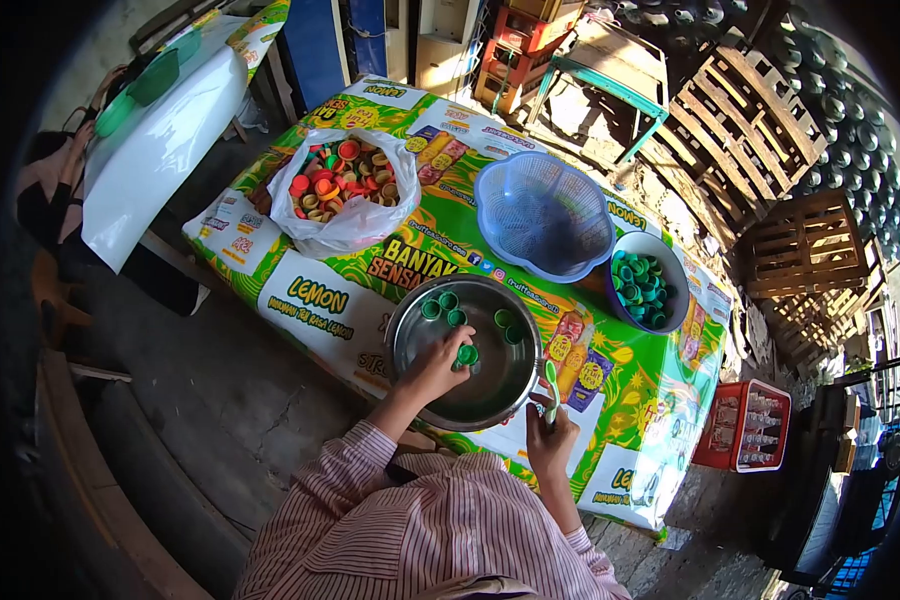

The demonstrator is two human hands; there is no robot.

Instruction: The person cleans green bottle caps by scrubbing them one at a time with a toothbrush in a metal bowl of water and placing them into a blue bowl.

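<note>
My left hand (433, 372) reaches into a steel basin (490, 390) and pinches a green bottle cap (467, 354). Several more green caps (448, 300) lie in the basin, in two groups toward its far side. At the basin's right rim, my right hand (553, 437) is closed round a toothbrush (552, 388) with a green and white handle, held upright. The brush stands apart from the cap. To the right, a bowl (675, 268) holds a heap of green caps (638, 288).
A blue plastic basket (550, 240) and a plastic bag (315, 235) of red, orange and yellow caps share the printed tablecloth (625, 400). Another person (58, 190) sits behind a white table (175, 140) on the left. A red crate (708, 440) and wooden pallets (745, 110) stand on the right.
</note>
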